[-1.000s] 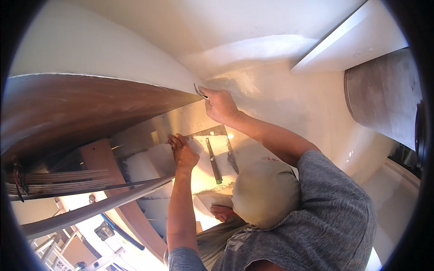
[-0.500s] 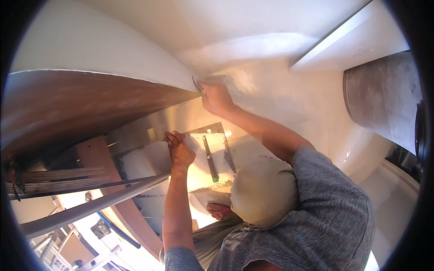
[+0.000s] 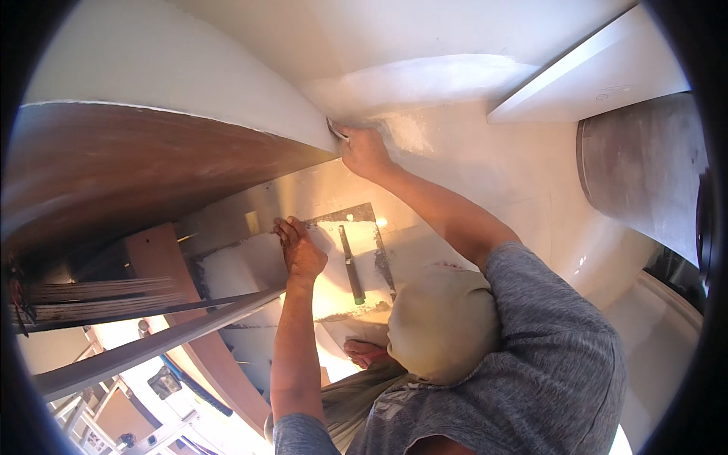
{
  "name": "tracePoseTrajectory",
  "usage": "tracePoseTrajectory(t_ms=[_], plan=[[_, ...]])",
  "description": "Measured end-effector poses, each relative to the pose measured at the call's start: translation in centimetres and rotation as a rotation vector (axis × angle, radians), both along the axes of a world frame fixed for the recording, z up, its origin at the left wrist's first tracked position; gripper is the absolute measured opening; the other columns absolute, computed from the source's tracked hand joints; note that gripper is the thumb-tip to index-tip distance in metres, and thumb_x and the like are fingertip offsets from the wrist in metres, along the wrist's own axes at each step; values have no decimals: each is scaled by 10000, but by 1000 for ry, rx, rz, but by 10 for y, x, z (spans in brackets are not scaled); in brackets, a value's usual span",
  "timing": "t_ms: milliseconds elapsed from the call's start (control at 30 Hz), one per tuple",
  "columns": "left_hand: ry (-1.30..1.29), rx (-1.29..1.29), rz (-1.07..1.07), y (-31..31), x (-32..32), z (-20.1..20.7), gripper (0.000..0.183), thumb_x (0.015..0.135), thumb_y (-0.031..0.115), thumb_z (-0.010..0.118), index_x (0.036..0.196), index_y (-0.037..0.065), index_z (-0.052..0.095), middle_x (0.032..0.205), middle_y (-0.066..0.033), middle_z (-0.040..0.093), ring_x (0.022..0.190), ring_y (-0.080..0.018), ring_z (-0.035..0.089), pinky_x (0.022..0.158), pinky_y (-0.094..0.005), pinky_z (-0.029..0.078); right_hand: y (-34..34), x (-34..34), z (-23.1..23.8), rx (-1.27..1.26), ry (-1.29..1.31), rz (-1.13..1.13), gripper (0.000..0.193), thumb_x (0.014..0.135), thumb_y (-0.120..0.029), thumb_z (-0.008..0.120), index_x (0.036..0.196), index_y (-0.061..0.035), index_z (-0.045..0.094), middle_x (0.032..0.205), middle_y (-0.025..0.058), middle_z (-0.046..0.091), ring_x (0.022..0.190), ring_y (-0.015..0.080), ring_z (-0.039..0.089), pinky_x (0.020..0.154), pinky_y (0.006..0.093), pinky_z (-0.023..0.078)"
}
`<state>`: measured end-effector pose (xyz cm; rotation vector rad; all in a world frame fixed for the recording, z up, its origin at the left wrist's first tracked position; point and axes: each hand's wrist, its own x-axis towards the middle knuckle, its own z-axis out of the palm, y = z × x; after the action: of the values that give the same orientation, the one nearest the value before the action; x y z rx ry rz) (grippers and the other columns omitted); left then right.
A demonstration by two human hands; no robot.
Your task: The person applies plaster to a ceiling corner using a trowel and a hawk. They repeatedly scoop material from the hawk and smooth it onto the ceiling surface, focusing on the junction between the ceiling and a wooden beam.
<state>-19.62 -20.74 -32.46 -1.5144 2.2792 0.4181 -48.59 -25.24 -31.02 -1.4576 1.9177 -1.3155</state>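
Note:
In my right hand [image 3: 365, 153] is a thin bent sheet [image 3: 337, 130] with a dark face and a pale edge; its kind I cannot make out. The fingers press it into the corner where the white curved panel [image 3: 220, 68] ends against the pale wall [image 3: 470, 167]. My left hand [image 3: 303, 250] rests with its fingers stretched out on a white-smeared surface [image 3: 235, 273], apparently holding nothing. Beside it lies a dark, narrow bar [image 3: 350, 265] with a green end.
A brown curved underside [image 3: 152, 159] fills the left. Below it run a grey beam [image 3: 152, 353] and a reddish-brown curved board [image 3: 178, 280]. A white shelf-like panel [image 3: 599, 72] juts out at the upper right, above a grey curved surface [image 3: 644, 159]. My bent knee [image 3: 444, 326] rises in front.
My right hand has shifted slightly to the right along the corner, and more of the bent sheet shows. My left hand stays in place.

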Motion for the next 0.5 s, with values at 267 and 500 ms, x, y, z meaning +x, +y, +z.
tracePoseTrajectory(t_ms=[267,500], plan=[[29,-8,-22,3,-5,4,926,808,75,627,1542,-220,146,1595,-507,109,1509,-652,159,1292,-571,189,-3,-5,-14,24,90,-20,428,881,-8,588,1289,-25,719,793,285,680,634,409,675,645,453,554],[23,36,41,3,-2,7,954,796,56,643,1559,-206,134,1619,-484,88,1530,-626,136,1304,-546,168,12,4,-9,206,-2,19,395,843,-35,605,1211,-27,749,780,284,683,739,463,688,757,531,572]])
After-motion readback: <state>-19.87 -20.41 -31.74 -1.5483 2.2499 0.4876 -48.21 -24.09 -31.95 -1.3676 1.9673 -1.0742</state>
